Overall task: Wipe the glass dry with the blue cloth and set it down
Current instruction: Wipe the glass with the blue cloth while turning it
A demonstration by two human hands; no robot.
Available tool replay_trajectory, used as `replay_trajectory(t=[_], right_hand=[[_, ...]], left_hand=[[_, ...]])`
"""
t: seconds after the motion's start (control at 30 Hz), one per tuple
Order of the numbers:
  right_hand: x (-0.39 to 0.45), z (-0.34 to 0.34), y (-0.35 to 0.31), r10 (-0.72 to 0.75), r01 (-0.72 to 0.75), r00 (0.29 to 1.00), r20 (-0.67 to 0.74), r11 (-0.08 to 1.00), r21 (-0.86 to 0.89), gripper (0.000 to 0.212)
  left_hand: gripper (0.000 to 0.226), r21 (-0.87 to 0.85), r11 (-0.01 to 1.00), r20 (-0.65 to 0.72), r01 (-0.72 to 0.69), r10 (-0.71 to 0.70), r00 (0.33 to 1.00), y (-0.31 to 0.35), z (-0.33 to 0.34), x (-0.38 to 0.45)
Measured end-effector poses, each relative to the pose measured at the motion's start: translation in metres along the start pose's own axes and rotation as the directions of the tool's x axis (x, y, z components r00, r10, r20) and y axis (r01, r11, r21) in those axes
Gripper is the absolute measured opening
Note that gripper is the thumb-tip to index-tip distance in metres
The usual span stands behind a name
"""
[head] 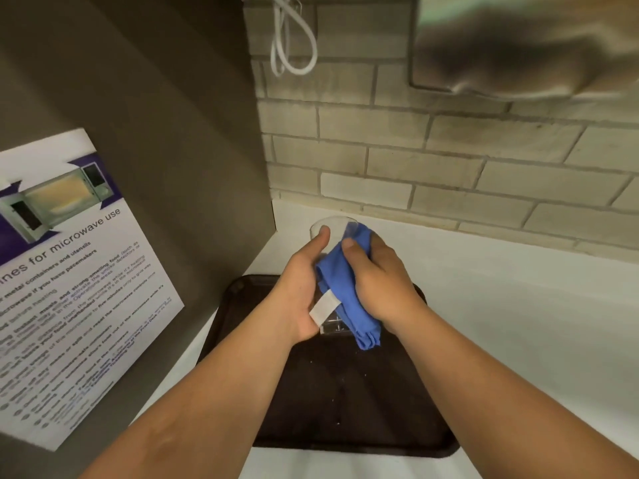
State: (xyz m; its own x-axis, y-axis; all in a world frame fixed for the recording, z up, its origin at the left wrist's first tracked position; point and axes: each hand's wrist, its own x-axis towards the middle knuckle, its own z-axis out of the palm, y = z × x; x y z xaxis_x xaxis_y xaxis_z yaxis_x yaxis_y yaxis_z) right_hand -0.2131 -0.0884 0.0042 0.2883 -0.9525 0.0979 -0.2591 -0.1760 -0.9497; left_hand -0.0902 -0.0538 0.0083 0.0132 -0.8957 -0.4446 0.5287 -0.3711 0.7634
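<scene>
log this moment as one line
stage: wiping | left hand: holds glass | right hand: presses blue cloth on glass | over dark tray | not set down

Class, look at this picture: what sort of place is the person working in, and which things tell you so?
Probably a shared workplace kitchenette: a microwave-use notice on the side panel, a tiled wall behind a white counter, and a dark tray under the hands.

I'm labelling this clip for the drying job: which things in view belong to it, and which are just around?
In use:
- clear drinking glass, held by the left hand
- blue cloth with white tag, pressed on it by the right hand

Just around:
- dark brown plastic tray underneath
- white microwave-use notice
- looped white cable
- white countertop
</scene>
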Motion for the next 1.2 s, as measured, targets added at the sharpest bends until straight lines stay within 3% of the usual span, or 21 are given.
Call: replay_trajectory(t=[0.07, 0.2, 0.23, 0.3, 0.4, 0.47, 0.53, 0.6, 0.63, 0.73, 0.83, 0.9, 1.0, 1.2], right_hand=[[0.004, 0.001, -0.001, 0.031, -0.03, 0.999, -0.008, 0.999, 0.042, 0.038], [-0.004, -0.005, -0.002, 0.282, -0.281, 0.959, 0.027, 0.936, 0.21, 0.042], [-0.012, -0.005, 0.002, 0.266, -0.272, 0.962, 0.06, 0.949, 0.158, 0.038], [-0.032, 0.0, 0.007, 0.068, -0.064, 0.99, 0.122, 0.997, -0.037, 0.033], [-0.037, 0.006, 0.008, -0.179, 0.203, 0.976, 0.125, 0.956, -0.212, 0.054], [-0.02, 0.005, 0.001, -0.12, 0.123, 0.992, 0.027, 0.976, -0.18, 0.051], [-0.004, -0.001, -0.007, 0.044, -0.044, 0.998, -0.035, 0.999, 0.003, 0.044], [-0.004, -0.007, -0.006, 0.206, -0.201, 0.978, -0.008, 0.961, 0.192, 0.038], [-0.012, -0.007, -0.003, 0.226, -0.225, 0.974, 0.017, 0.956, 0.188, 0.035], [-0.046, 0.0, 0.012, 0.006, -0.007, 0.985, 0.17, 1.0, 0.004, 0.028], [-0.045, 0.005, 0.011, -0.171, 0.195, 0.97, 0.171, 0.971, -0.135, 0.051], [-0.029, 0.002, 0.002, -0.097, 0.1, 0.995, 0.034, 0.989, -0.111, 0.039], [-0.01, -0.006, -0.006, 0.102, -0.098, 0.994, -0.028, 0.988, 0.12, 0.039], [-0.004, 0.005, 0.0, -0.062, 0.056, 0.997, -0.046, 0.992, -0.112, 0.024]], left_hand=[[0.059, -0.007, 1.0, -0.004, -0.021, 0.021, 1.0, -0.003, 0.003, -0.001], [0.072, -0.071, 0.997, 0.001, 0.023, -0.023, 1.0, -0.001, 0.002, -0.003], [0.073, -0.073, 0.997, -0.02, 0.021, -0.023, 1.0, -0.002, 0.001, -0.002], [0.063, -0.061, 0.998, -0.036, 0.002, -0.004, 0.999, -0.003, -0.004, 0.001], [0.056, -0.054, 0.999, 0.024, 0.007, -0.006, 1.0, -0.012, -0.008, 0.001], [0.055, -0.039, 0.999, 0.072, -0.013, 0.015, 0.997, -0.014, -0.007, -0.003], [0.06, -0.039, 0.999, 0.066, -0.037, 0.04, 0.997, -0.014, -0.006, -0.005], [0.069, -0.061, 0.998, 0.055, -0.022, 0.025, 0.998, -0.011, -0.005, -0.006], [0.072, -0.066, 0.998, 0.038, -0.012, 0.014, 0.999, -0.009, -0.005, -0.005], [0.065, -0.048, 0.998, 0.016, -0.029, 0.03, 0.999, -0.006, -0.013, 0.001], [0.06, -0.023, 1.0, 0.07, -0.004, 0.005, 0.998, -0.013, -0.015, 0.002], [0.067, -0.011, 1.0, 0.104, 0.002, -0.001, 0.995, -0.017, -0.013, -0.001], [0.077, -0.03, 0.999, 0.098, -0.021, 0.024, 0.995, -0.017, -0.008, 0.0], [0.039, -0.041, 0.994, 0.028, -0.103, 0.104, 0.994, -0.021, -0.007, 0.005]])
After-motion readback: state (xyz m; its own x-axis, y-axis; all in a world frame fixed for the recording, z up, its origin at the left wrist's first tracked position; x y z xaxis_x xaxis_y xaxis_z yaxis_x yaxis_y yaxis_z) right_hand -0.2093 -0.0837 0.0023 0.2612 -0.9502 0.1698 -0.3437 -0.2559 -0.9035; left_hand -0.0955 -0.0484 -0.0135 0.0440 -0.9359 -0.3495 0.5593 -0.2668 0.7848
